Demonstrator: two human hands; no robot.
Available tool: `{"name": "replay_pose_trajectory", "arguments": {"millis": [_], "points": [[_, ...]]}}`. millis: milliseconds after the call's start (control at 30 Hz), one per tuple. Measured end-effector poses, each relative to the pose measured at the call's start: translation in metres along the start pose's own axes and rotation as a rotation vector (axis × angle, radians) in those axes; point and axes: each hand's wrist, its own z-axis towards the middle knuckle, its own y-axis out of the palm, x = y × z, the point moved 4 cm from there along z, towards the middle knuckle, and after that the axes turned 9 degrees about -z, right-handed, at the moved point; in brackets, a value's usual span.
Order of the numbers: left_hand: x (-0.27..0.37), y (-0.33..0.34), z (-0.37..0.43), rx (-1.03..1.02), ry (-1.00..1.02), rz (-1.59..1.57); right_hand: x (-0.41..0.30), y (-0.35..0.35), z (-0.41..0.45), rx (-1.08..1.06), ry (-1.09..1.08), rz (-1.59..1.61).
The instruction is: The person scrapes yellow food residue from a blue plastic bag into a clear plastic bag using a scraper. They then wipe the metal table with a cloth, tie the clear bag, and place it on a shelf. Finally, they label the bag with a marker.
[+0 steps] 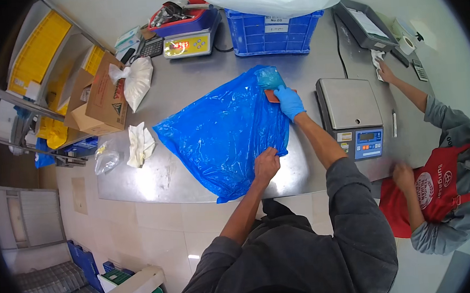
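Observation:
A large blue plastic bag [221,131] lies flat and creased on the steel table. My right hand [290,102], in a light blue glove, grips a flat orange-brown piece [272,96] at the bag's upper right, just below a bunched, paler part of the plastic. My bare left hand [266,164] pinches the bag's right edge, nearer to me. To the right of the bag stands a bench scale [350,101] with a steel pan. What the orange-brown piece is made of cannot be told.
Behind stand a blue crate [274,33] and a yellow-faced scale [189,45] bearing a basket. At left are a tied bag of white contents [138,81], a cardboard box [103,102] and a crumpled cloth [140,145]. A co-worker in a red apron [430,190] reaches in at right.

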Motion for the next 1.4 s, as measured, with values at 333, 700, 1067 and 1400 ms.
{"name": "replay_pose_trajectory", "arguments": {"millis": [333,700,1067,1400], "points": [[-0.007,0.004,-0.005,-0.04,-0.054,0.015,-0.068,0.015,0.028,-0.041,0.135,0.084],[-0.013,-0.105,-0.049,0.194,-0.274,-0.355,-0.082,-0.12,-0.036,0.15,0.146,0.076],[-0.179,-0.273,-0.042,0.632,-0.882,-0.158,-0.072,-0.092,-0.16,-0.066,0.567,-0.031],[-0.08,-0.33,0.052,0.396,0.184,-0.346,-0.174,-0.141,-0.174,0.242,0.788,0.131]]}}
